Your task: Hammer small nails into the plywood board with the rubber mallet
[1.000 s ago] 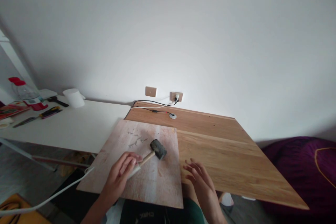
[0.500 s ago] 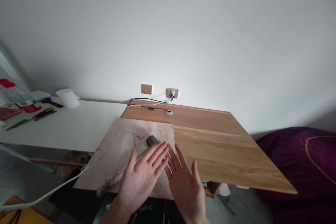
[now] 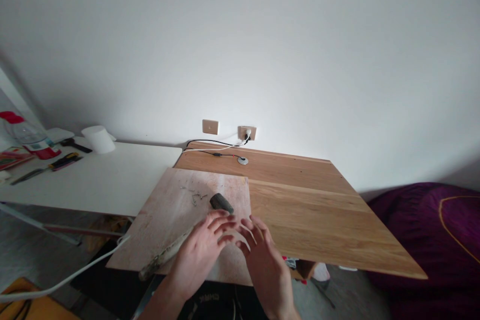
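Observation:
Both of my hands hang in the air above a pinkish board (image 3: 150, 225), with nothing in them. My left hand (image 3: 204, 247) has loosely curled, spread fingers and covers part of a hammer's handle. The hammer lies on the board, its dark head (image 3: 221, 203) just beyond my fingertips and its worn handle (image 3: 165, 255) slanting to the lower left. Close beside the left, my right hand (image 3: 268, 265) has bent fingers held apart, fingertips pointing toward the left hand's. Several small nails or screws (image 3: 194, 195) are scattered left of the hammer head.
The board rests on a wooden desktop (image 3: 315, 215) against the wall. A white table (image 3: 123, 175) at left bears a paper roll (image 3: 98, 139), a screwdriver (image 3: 48, 167) and a red-capped bottle (image 3: 32, 137). Cables run to a wall socket (image 3: 247, 133). A purple beanbag (image 3: 416, 230) stands at right.
My fingers, straight with palms turned up before, have curled inward and the palms have tilted down. More of the hammer head shows now. The hammer and nails stay in place.

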Motion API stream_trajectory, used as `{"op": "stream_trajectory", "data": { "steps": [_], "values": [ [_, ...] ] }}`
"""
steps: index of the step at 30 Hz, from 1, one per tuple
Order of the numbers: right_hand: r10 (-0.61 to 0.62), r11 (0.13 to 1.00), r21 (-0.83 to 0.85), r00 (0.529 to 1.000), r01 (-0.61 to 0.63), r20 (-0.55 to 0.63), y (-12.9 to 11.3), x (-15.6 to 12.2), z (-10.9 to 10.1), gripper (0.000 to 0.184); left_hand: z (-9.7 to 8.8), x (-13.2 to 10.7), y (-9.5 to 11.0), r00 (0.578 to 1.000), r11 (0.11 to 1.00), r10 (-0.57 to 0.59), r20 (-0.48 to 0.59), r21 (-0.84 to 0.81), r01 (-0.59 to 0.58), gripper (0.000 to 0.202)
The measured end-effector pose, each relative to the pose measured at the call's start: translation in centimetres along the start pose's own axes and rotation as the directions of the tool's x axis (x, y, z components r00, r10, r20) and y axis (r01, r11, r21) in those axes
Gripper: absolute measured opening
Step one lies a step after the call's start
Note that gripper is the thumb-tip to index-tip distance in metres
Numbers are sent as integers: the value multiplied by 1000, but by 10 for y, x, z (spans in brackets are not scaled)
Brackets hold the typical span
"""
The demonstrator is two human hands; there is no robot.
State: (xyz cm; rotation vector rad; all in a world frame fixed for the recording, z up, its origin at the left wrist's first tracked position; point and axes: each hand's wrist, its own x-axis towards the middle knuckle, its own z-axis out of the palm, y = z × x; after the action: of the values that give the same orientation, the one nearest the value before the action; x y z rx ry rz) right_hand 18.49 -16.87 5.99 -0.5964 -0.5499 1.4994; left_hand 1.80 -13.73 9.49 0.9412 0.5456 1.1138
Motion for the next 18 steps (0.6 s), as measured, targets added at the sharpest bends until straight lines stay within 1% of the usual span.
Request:
{"op": "stream_trajectory", "data": {
  "steps": [1,2,3,4,5,6,7,8,9,11,13,15,17,18],
  "values": [
    [-3,1000,-19,1000,3,-17,0,0,-3,37,0,1,4,997,970,73,-5,234,-70,40],
    [-8,999,-38,999,7,-38,1,1,-6,35,0,2,10,989,860,142,35,491,-141,30],
    [-13,998,-57,998,9,-58,1,1,-9,34,1,4,17,972,665,218,88,715,-214,22],
    [-15,997,-75,997,10,-76,2,2,-10,34,2,7,24,932,425,306,196,847,-318,17],
    [-19,996,-90,996,11,-89,3,2,-12,33,4,10,32,885,188,341,317,899,-395,12],
    [-21,995,-102,995,11,-96,5,3,-13,32,7,13,39,838,-6,346,422,894,-448,9],
    [-23,994,-111,995,12,-98,6,4,-14,31,10,15,45,803,-150,323,500,865,-479,8],
    [-29,993,-117,995,17,-98,8,5,-15,29,13,17,50,775,-252,300,557,829,-498,6],
    [-36,992,-122,995,24,-96,10,5,-16,27,15,19,55,753,-323,281,596,797,-510,4],
    [-52,991,-129,995,40,-87,14,6,-18,23,20,20,61,724,-399,260,639,754,-522,4],
    [-54,990,-131,996,44,-72,17,7,-21,22,25,19,67,703,-426,262,662,733,-531,6],
    [-42,991,-132,998,35,-55,19,8,-23,23,30,16,77,685,-432,265,678,719,-544,8],
    [-38,990,-136,998,31,-50,19,8,-24,25,39,15,92,675,-441,247,695,701,-561,10],
    [-41,989,-142,998,34,-48,18,9,-24,26,44,15,102,661,-453,243,710,685,-570,11]
  ]
}}
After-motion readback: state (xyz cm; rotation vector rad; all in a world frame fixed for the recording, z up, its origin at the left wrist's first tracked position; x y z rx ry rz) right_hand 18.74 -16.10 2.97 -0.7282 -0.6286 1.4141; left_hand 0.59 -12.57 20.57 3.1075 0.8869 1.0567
